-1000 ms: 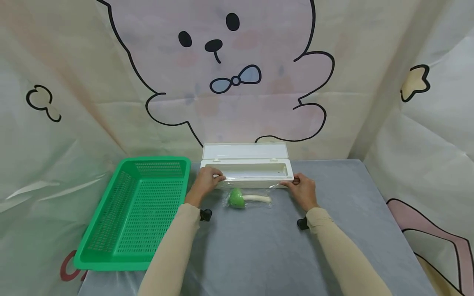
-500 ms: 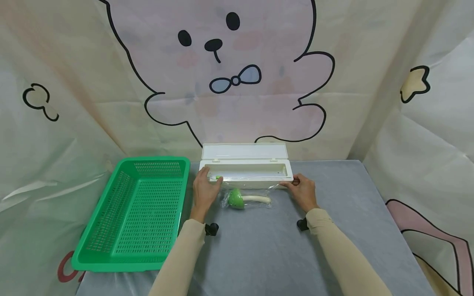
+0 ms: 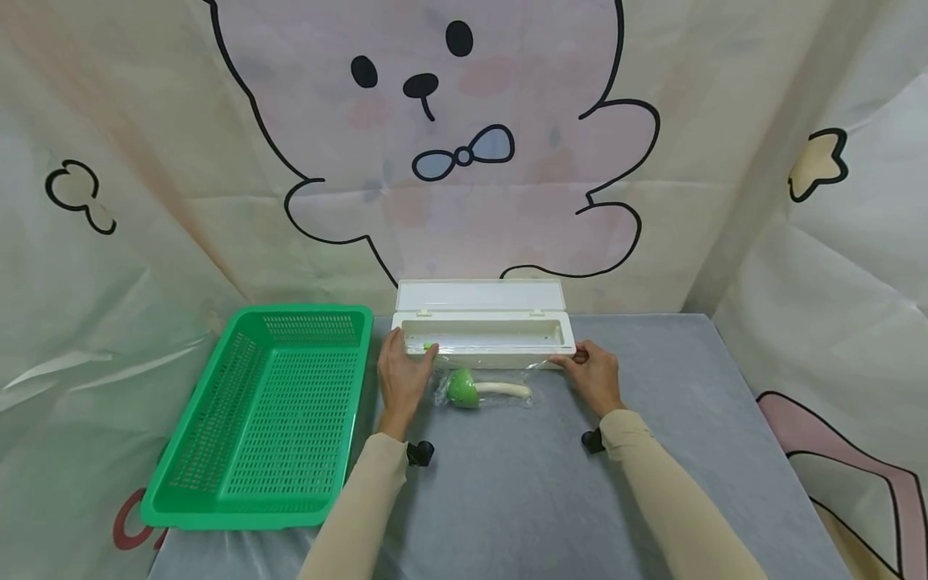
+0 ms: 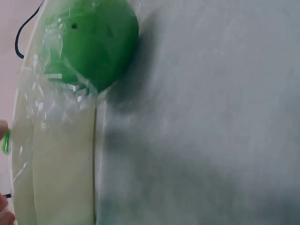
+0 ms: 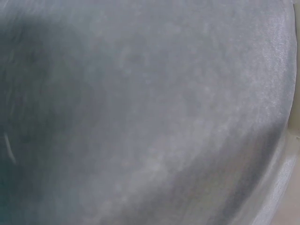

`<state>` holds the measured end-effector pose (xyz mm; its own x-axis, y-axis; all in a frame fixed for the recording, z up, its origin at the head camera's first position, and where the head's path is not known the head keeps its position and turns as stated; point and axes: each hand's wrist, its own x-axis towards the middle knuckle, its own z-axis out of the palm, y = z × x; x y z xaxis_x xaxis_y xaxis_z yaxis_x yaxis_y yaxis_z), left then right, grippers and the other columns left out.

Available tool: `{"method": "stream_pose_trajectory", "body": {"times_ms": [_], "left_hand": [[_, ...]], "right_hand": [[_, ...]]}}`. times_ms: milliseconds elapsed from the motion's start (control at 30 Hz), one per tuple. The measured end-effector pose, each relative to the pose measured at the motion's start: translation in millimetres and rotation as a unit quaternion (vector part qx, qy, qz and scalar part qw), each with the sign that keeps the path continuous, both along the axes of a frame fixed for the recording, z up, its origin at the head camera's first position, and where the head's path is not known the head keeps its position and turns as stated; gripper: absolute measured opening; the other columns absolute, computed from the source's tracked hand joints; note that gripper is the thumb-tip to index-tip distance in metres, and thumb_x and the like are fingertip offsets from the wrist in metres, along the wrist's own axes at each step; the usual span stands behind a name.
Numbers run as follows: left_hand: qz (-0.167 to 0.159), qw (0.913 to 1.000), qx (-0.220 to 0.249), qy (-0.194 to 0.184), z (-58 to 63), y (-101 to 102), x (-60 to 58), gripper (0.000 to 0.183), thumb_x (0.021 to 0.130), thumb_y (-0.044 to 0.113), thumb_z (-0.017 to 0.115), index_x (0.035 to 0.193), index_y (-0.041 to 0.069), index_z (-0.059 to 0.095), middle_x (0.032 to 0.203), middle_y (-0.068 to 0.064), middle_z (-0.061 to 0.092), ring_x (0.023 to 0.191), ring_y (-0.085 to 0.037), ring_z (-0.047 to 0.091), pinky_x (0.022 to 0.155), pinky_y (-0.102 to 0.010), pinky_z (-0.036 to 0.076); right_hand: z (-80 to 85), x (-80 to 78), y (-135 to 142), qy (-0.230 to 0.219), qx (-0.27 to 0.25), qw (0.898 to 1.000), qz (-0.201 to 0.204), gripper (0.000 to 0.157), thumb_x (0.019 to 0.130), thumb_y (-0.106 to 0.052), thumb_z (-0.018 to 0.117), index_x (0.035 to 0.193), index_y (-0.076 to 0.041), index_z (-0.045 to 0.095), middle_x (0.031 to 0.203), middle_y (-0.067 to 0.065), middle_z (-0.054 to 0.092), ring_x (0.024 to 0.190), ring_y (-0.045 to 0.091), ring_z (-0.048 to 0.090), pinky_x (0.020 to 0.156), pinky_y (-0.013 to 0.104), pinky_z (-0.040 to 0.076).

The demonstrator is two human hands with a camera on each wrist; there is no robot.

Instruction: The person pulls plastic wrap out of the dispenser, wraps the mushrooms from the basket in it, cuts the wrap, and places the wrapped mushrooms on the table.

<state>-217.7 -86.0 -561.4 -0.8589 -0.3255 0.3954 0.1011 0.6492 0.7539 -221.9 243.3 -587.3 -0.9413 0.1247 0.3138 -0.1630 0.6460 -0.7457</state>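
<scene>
A white cling film box stands lid up at the table's back. In the head view my left hand rests on its left end, thumb and fingers spread apart. A small green piece lies beside the thumb; a fingertip is at it in the left wrist view too. At the box's right front corner my right hand pinches the edge of the clear film. Film covers a toy mushroom lying before the box, with a green cap and white stem. The right wrist view shows mostly grey cloth, without the hand.
On the left stands a green plastic basket with slotted sides and bottom. Grey cloth covers the table. A printed curtain hangs right behind the box, and others flank the sides.
My left hand has let go of the film edge and shifted, its fingers now spread over the box's left end. The green piece has come into sight. The right hand has stayed put.
</scene>
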Motion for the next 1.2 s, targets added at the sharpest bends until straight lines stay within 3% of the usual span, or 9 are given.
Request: {"method": "stream_pose_trajectory", "body": {"times_ms": [300,500,667,933,1200], "left_hand": [[0.010,0.9971,-0.036,0.066,-8.9,14,5.3,0.035,0.085,0.013,0.084,0.109,-0.010,0.073,0.112,-0.020,0.069,0.110,-0.038,0.063,0.094,-0.051,0.052],[0.046,0.9907,-0.054,0.116,-15.8,24,4.2,0.022,0.083,0.009,0.084,0.093,-0.009,0.076,0.098,-0.019,0.072,0.101,-0.038,0.065,0.096,-0.050,0.050],[0.065,0.9848,-0.067,0.147,-21.0,26,4.7,0.018,0.083,0.007,0.083,0.090,-0.009,0.076,0.097,-0.018,0.072,0.100,-0.037,0.064,0.096,-0.050,0.050],[0.098,0.9810,-0.045,0.161,-23.7,19,5.9,0.015,0.085,0.002,0.079,0.093,-0.011,0.075,0.099,-0.019,0.071,0.100,-0.039,0.064,0.089,-0.052,0.052],[0.120,0.9798,-0.013,0.159,-25.0,11,5.2,0.018,0.086,0.002,0.079,0.096,-0.012,0.074,0.102,-0.022,0.069,0.102,-0.040,0.062,0.090,-0.052,0.050]], "right_hand": [[-2.6,1.0,3,0.000,0.000,1.000,0.002,0.038,0.078,-0.023,0.089,0.100,0.002,0.070,0.088,0.018,0.074,0.081,0.030,0.073,0.072,0.047,0.059],[-3.0,0.4,3,0.002,0.000,1.000,-0.003,0.038,0.078,-0.023,0.089,0.102,0.001,0.071,0.088,0.016,0.074,0.081,0.030,0.073,0.071,0.045,0.059],[-4.6,0.2,1,0.018,0.005,1.000,-0.008,0.037,0.076,-0.020,0.091,0.099,0.003,0.072,0.086,0.017,0.074,0.079,0.031,0.074,0.069,0.045,0.059],[-4.3,0.0,-1,0.024,-0.002,1.000,-0.004,0.039,0.076,-0.022,0.091,0.099,0.002,0.072,0.086,0.017,0.074,0.078,0.030,0.074,0.069,0.045,0.059],[-3.9,0.1,1,0.036,0.009,0.999,-0.006,0.038,0.074,-0.021,0.092,0.096,0.002,0.071,0.084,0.017,0.074,0.076,0.030,0.074,0.068,0.046,0.059]]}}
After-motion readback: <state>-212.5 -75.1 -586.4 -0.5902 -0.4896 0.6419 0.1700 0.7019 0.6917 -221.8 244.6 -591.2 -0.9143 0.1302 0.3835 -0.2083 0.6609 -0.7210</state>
